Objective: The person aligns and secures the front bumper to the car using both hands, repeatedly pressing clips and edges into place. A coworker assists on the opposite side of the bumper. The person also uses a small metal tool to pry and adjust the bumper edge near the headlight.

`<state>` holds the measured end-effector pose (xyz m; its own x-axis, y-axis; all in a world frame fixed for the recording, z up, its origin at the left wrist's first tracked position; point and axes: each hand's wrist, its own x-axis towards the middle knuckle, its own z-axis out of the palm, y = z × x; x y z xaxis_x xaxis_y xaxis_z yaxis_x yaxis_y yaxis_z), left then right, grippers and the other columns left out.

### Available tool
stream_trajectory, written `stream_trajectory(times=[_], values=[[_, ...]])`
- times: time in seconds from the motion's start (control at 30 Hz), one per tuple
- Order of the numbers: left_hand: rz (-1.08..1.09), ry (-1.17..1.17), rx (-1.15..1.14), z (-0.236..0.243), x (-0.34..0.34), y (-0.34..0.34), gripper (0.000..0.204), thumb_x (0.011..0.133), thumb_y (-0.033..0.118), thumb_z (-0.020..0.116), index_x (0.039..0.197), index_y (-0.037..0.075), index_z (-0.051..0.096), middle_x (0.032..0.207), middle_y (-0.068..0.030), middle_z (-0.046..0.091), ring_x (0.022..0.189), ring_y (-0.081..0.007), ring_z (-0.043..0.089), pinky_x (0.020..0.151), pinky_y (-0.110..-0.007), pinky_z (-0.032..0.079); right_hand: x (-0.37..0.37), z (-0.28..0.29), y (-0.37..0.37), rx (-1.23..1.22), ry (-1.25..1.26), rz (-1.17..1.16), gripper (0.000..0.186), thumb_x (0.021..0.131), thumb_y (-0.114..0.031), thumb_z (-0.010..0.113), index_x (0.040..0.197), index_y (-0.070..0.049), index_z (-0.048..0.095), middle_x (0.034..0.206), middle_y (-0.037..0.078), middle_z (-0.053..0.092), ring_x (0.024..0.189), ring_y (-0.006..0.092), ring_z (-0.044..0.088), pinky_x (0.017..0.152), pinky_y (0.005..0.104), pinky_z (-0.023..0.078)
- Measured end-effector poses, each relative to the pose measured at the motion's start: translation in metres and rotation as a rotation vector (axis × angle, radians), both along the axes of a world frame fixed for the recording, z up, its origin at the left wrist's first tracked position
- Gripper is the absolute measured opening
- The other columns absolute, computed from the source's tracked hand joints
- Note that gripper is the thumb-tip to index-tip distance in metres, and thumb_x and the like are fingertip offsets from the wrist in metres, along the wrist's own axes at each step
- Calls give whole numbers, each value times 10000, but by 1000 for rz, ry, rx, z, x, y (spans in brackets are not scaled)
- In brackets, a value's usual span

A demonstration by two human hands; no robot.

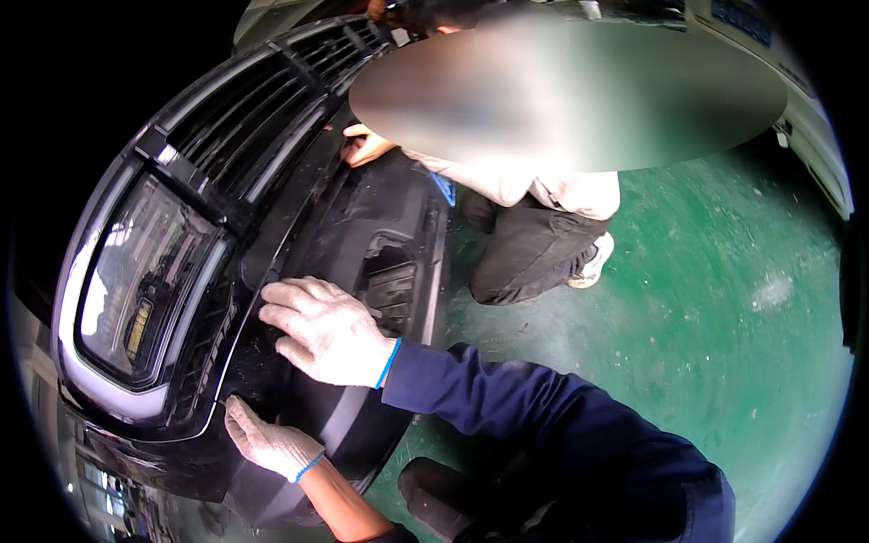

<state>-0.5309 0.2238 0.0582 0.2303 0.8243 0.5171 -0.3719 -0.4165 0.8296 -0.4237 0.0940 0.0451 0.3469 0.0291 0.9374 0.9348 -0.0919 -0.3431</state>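
A black front bumper (335,262) runs along the front of a car, just beneath the headlight (149,290). My right hand (330,333), in a white knit glove with a blue cuff, lies on the bumper's upper part, fingers stretched toward the seam. Lower down, near the headlight's bottom corner, my gloved left hand (272,441) rests its outstretched fingers against the bumper by the seam. Neither hand shows a tool. Farther along the bumper, a co-worker's bare hand (364,145) touches its upper edge.
The co-worker crouches on the green floor (688,299) in dark trousers (534,253), close to the bumper's far end. A black slatted grille (244,118) rises beside the headlight. An opening (391,281) shows in the bumper. A pale vehicle (806,127) stands at the far right.
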Motion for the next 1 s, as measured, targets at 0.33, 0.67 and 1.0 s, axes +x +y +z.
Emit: stream_trajectory(times=[0.33, 0.67, 1.0], values=[[13, 36, 168, 2, 17, -4, 544, 967, 379, 633, 1319, -34, 625, 1370, -198, 599, 1218, -304, 575, 1015, -474, 474, 2, -27, -28, 119, 39, -42, 251, 856, -178, 684, 1081, -69, 657, 1103, 87, 648, 1033, 299, 639, 932, 413, 525], [345, 375, 720, -18, -18, 79, 447, 909, 144, 685, 1332, 9, 633, 1348, -172, 634, 1217, -299, 615, 1046, -401, 502, -91, -404, -219, -285, 1340, -428, 324, 827, -305, 670, 1049, -79, 736, 975, 191, 734, 903, 352, 720, 801, 437, 590], [600, 602, 971, 15, -26, 91, 472, 827, 85, 768, 1283, 22, 662, 1280, -159, 677, 1100, -279, 684, 965, -367, 553, -157, -542, -302, -784, 1683, -448, 627, 832, -397, 713, 1346, -61, 582, 1315, 245, 609, 1203, 413, 596, 1015, 459, 501]])
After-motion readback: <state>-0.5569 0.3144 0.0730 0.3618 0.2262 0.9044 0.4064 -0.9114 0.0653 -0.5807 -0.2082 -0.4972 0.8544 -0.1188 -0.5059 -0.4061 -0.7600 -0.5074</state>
